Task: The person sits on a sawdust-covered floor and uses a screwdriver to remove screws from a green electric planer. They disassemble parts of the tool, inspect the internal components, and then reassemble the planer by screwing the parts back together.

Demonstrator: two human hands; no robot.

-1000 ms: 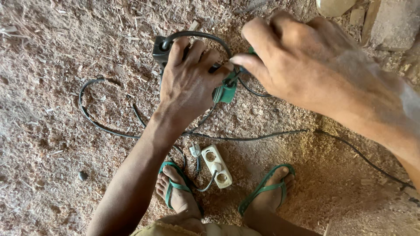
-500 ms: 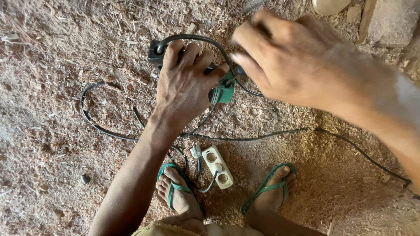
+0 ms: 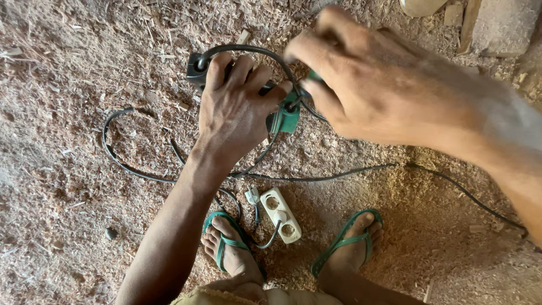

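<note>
We press our left hand (image 3: pixel 237 113) down on a green and black power tool (image 3: pixel 285 116) lying on the far sawdust floor (image 3: pixel 73 68), fingers curled around its body. Our right hand (image 3: pixel 367 85) pinches the black cable (image 3: pixel 248 51) at the tool's right end. Near our feet lies a white socket strip (image 3: pixel 280 214).

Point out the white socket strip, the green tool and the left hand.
white socket strip (image 3: pixel 282 216), head view, middle of its top face.
green tool (image 3: pixel 287 117), head view, green body below the fingers.
left hand (image 3: pixel 234 113), head view, back of the hand.
</note>
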